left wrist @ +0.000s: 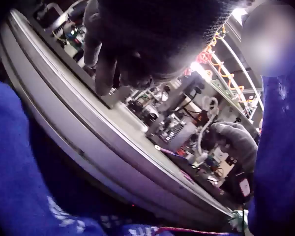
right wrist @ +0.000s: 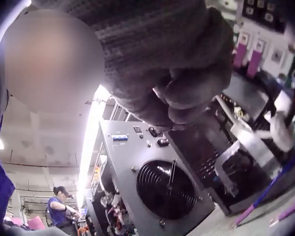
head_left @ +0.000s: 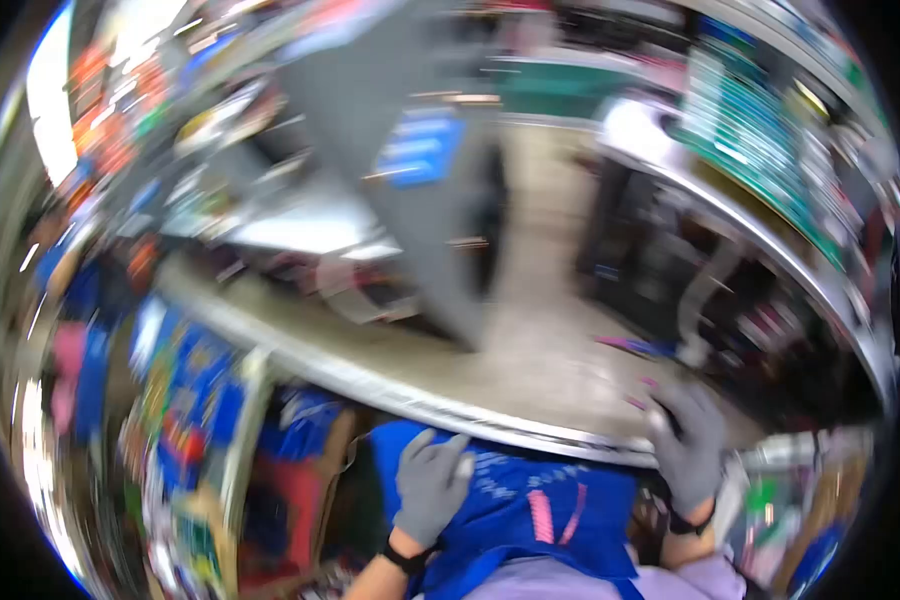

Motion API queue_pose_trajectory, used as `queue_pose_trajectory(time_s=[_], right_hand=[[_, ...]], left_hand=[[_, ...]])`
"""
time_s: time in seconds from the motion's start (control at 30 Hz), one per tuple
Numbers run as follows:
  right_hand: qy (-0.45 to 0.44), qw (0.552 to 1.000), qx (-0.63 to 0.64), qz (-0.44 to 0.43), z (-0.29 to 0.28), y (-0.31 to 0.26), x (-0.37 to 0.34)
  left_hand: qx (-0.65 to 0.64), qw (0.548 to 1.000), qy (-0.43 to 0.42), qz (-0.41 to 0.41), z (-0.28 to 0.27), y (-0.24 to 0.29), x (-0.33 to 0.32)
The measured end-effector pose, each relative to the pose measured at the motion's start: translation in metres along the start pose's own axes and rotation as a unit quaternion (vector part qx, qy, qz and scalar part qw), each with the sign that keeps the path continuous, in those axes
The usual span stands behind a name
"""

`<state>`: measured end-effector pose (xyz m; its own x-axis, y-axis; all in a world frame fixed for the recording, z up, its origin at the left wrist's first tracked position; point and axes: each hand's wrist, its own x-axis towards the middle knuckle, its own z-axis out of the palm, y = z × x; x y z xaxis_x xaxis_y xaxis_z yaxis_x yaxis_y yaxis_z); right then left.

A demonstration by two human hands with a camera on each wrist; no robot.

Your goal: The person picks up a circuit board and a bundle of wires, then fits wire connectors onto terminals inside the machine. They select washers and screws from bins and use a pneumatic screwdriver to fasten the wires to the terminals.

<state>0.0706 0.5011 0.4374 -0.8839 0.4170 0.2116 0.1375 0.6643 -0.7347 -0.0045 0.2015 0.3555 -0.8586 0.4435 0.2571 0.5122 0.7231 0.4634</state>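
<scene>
In the blurred head view, the grey-gloved left hand (head_left: pixel 432 490) hovers before the blue apron (head_left: pixel 510 500), by the bench edge, its fingers loosely bent. The left wrist view shows that hand (left wrist: pixel 132 49) dark and close, with fingers hanging down and nothing visible in them. The gloved right hand (head_left: pixel 690 445) is over the bench's right part, thumb apart from bent fingers. In the right wrist view its fingers (right wrist: pixel 187 93) are loosely curled, with no held object discernible. Near it on the bench lie a blue-and-pink tool (right wrist: pixel 266 196) and a second pink one (right wrist: pixel 287 212).
A grey housing with a round black fan (right wrist: pixel 167 189) stands on the bench. A white hose-like part (head_left: pixel 705 300) is beside dark equipment at the right. Blue bins (head_left: pixel 195 370) are at the left. Another person (right wrist: pixel 61 211) works in the background.
</scene>
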Motion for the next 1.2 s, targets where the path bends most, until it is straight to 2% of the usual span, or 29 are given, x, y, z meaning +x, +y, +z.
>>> queue_pose_trajectory(time_s=[0.03,0.07,0.1,0.13,0.17,0.23,0.37,0.4,0.5,0.57,0.63,0.73,0.77,0.8,0.83,0.9,0.93,1.0,1.07,1.2], right_hand=[[-0.018,1.0,-0.014,-0.003,0.013,-0.007,0.001],[-0.025,0.996,0.027,-0.085,0.029,0.002,-0.003],[-0.033,0.991,-0.007,-0.13,0.041,-0.001,-0.006],[-0.09,0.992,0.001,-0.087,0.047,-0.011,-0.008],[-0.08,0.977,-0.016,-0.199,0.061,-0.019,-0.008],[-0.161,0.98,0.023,-0.114,0.075,-0.041,-0.011],[-0.205,0.97,0.049,-0.121,0.112,-0.059,-0.002],[-0.217,0.966,0.044,-0.134,0.116,-0.065,-0.001],[-0.267,0.947,-0.007,-0.176,0.123,-0.083,0.006],[-0.293,0.936,-0.025,-0.192,0.128,-0.094,0.012],[-0.313,0.931,-0.017,-0.188,0.134,-0.107,0.013],[-0.317,0.93,-0.001,-0.184,0.139,-0.129,0.011],[-0.319,0.93,0.005,-0.18,0.139,-0.136,0.012],[-0.368,0.905,-0.101,-0.188,0.129,-0.147,0.017],[-0.364,0.906,-0.099,-0.191,0.131,-0.149,0.016],[-0.358,0.908,-0.097,-0.197,0.136,-0.152,0.012],[-0.368,0.905,-0.099,-0.188,0.137,-0.151,0.012],[-0.387,0.9,-0.1,-0.171,0.142,-0.147,0.012],[-0.355,0.91,-0.096,-0.191,0.151,-0.14,0.008],[-0.334,0.917,-0.088,-0.202,0.162,-0.149,0.01]], left_hand=[[0.019,1.0,0.023,-0.008,-0.021,-0.008,-0.002],[0.05,0.997,0.055,-0.036,-0.033,-0.025,-0.017],[0.078,0.991,0.093,-0.062,-0.045,-0.041,-0.03],[0.104,0.983,0.121,-0.092,-0.058,-0.052,-0.037],[0.123,0.976,0.141,-0.112,-0.073,-0.065,-0.045],[0.14,0.965,0.132,-0.176,-0.097,-0.094,-0.065],[0.241,0.929,0.161,-0.231,-0.117,-0.129,-0.09],[0.224,0.923,0.156,-0.272,-0.114,-0.145,-0.105],[0.207,0.897,0.27,-0.283,-0.141,-0.169,-0.105],[0.042,0.871,0.264,-0.413,-0.179,-0.191,-0.092],[0.077,0.886,0.333,-0.313,-0.201,-0.269,-0.088],[0.099,0.884,0.191,-0.415,-0.256,-0.335,-0.064],[0.12,0.871,0.13,-0.458,-0.269,-0.345,-0.05],[0.132,0.839,0.028,-0.527,-0.277,-0.351,-0.034],[0.145,0.808,-0.009,-0.571,-0.274,-0.357,-0.021],[0.189,0.797,-0.036,-0.573,-0.27,-0.333,0.003],[0.193,0.803,-0.024,-0.563,-0.265,-0.347,0.002],[0.152,0.833,-0.029,-0.531,-0.264,-0.369,-0.01],[0.129,0.859,-0.005,-0.495,-0.264,-0.38,-0.023],[-0.047,0.853,0.053,-0.517,-0.27,-0.374,-0.032]])
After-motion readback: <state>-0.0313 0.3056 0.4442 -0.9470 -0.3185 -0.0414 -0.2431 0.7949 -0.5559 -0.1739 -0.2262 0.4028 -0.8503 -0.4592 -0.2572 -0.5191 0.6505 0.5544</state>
